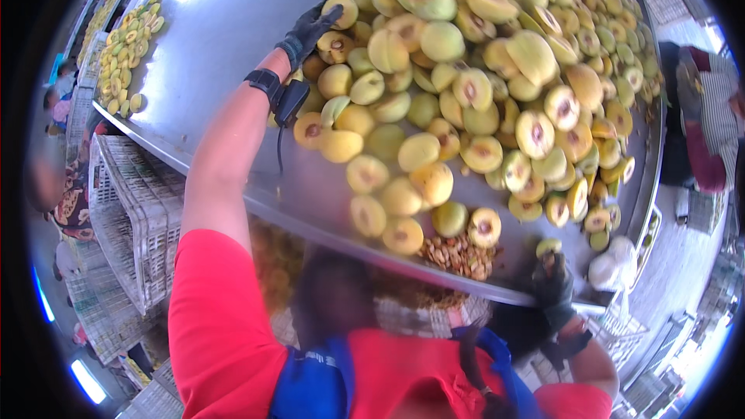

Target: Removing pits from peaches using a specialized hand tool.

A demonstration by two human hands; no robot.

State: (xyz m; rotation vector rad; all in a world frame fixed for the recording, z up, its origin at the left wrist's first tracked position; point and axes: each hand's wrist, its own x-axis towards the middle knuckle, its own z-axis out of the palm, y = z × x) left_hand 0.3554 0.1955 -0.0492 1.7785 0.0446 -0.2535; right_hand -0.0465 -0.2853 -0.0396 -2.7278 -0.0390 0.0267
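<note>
My left hand [311,29], in a dark knit glove, reaches to the near left side of a heap of halved yellow-green peaches [442,41]. Its thumb and fingers close around one peach half [343,13], cut face up. Low at the front right of the metal table [233,29], my gloved right hand [553,285] holds a small greenish peach piece [548,246] at the fingertips. Blur hides whether anything else sits in that palm. Between the hands, a small pile of brown peach pits [463,256] lies along the table's front edge.
A white plastic bag [613,265] rests at the table's right corner. More peach halves [128,58] lie at the far left. Plastic crates [137,215] stand left, below table height. Another person [707,116] stands beyond the right edge. A cabled black device [291,102] sits at my left wrist.
</note>
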